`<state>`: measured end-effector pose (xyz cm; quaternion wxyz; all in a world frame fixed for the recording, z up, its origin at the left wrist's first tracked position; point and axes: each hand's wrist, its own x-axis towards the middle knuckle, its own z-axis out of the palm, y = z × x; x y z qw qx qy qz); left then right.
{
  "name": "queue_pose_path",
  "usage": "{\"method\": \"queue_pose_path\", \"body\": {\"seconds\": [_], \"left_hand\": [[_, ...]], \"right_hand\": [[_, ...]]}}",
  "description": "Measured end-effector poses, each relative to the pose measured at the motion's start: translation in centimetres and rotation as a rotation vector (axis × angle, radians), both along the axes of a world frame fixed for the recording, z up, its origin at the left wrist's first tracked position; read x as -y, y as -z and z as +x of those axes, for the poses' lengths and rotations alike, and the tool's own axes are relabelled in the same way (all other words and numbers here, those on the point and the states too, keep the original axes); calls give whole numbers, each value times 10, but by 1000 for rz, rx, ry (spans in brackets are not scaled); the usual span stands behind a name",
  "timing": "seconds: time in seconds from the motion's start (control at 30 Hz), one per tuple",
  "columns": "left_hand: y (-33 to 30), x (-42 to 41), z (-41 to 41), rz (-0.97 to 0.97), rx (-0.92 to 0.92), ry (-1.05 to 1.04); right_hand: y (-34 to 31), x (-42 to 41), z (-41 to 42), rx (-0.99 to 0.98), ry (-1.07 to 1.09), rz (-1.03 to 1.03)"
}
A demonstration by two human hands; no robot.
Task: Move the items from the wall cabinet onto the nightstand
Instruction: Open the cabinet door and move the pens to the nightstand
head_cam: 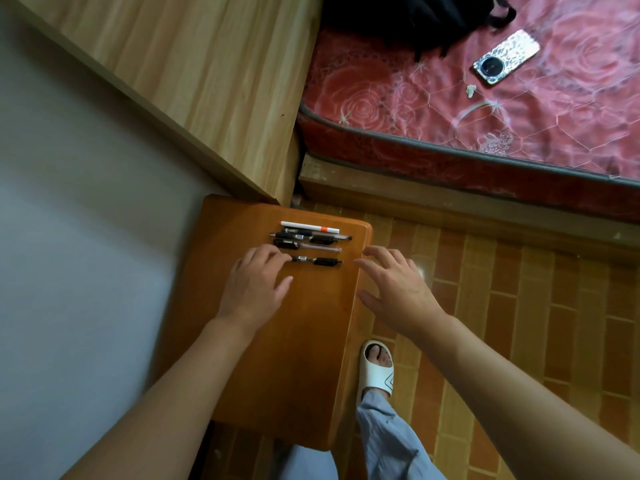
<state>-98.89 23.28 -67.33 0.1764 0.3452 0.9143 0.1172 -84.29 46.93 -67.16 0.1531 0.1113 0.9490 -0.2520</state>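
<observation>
Several pens lie in a row on the far part of the orange wooden nightstand [277, 341]: a white pen with an orange band [309, 227] farthest, black and clear pens [311, 239] behind, and a black pen [317, 260] nearest me. My left hand [254, 285] hovers flat over the nightstand, fingertips at the left end of the nearest black pen; whether they touch it is unclear. My right hand [398, 289] is spread with relaxed fingers past the nightstand's right edge and holds nothing.
A light wooden headboard panel [194, 74] rises at the back left beside a grey wall. A bed with a red mattress [485, 109] carries a phone [506, 57] and a black bag [415, 19]. My foot in a white slipper [377, 367] stands on the brick-pattern floor.
</observation>
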Motion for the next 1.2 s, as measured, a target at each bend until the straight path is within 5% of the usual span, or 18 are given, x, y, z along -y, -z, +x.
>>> {"method": "queue_pose_path", "body": {"seconds": [0.4, 1.2], "left_hand": [[41, 4, 26, -99, 106, 29], [53, 4, 9, -52, 75, 88]], "right_hand": [[37, 38, -11, 36, -173, -70], [48, 46, -17, 14, -123, -70]]}}
